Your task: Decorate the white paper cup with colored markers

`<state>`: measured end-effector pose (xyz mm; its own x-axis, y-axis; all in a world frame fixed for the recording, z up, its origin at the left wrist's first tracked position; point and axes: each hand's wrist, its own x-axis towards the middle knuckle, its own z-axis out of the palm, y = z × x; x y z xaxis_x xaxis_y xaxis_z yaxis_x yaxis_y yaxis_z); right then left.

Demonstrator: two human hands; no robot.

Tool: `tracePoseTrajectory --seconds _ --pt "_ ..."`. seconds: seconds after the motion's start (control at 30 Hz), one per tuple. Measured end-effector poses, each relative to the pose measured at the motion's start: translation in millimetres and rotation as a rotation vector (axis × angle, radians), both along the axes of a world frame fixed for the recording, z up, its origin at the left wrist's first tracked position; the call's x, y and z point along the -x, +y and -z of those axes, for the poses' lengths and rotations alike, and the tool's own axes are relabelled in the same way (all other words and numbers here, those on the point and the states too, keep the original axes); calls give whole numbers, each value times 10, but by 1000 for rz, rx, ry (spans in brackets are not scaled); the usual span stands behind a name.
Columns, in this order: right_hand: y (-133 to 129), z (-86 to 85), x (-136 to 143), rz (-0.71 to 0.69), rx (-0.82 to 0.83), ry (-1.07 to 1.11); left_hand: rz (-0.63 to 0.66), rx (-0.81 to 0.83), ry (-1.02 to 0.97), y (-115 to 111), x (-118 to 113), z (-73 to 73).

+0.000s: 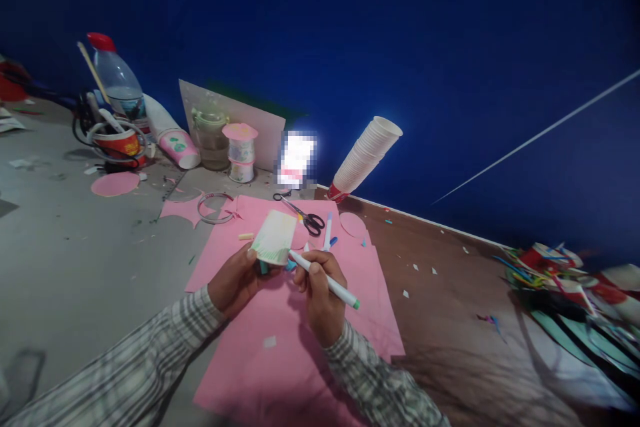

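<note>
L hand [239, 282] grips cup [275, 232] by near end, body jutting past fingers. R hand [320, 287] pinches marker [341, 291], tip at cup's R edge.

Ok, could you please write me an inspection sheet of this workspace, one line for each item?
Surface: grey tabletop, partly covered by pink paper; brown area at right.
Job's things: white paper cup with green strokes along its lower edge; marker with a green end.
Clutter: black scissors ahead of the hands; paper scraps scattered on both sides.
Left grip: left hand holds the cup.
Right grip: right hand holds the marker, its tip at the cup.
Cables: dark loops by the red cup; cannot tell if cable.
Surroundings: blue wall, leaning cup stack, red-capped bottle.
</note>
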<state>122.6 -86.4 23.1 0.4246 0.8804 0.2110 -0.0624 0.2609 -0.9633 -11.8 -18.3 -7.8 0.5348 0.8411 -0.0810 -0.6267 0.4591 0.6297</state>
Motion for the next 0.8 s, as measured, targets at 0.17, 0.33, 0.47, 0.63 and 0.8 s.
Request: tracePoseTrajectory --seconds 0.17,0.33,0.47,0.63,0.8 --pt "-26 -43 19 -19 5 -41 -10 -1 -6 0 3 7" --pt "-67 -47 38 -54 -16 -96 30 0 -35 -1 1 -4" --pt "-57 -26 22 -68 -15 -51 21 5 -53 -7 -2 -17" --pt "-5 -2 3 -6 -5 58 -9 2 -22 -12 -4 -19" --pt "10 14 5 -9 -25 51 -9 7 -11 -11 -5 -14"
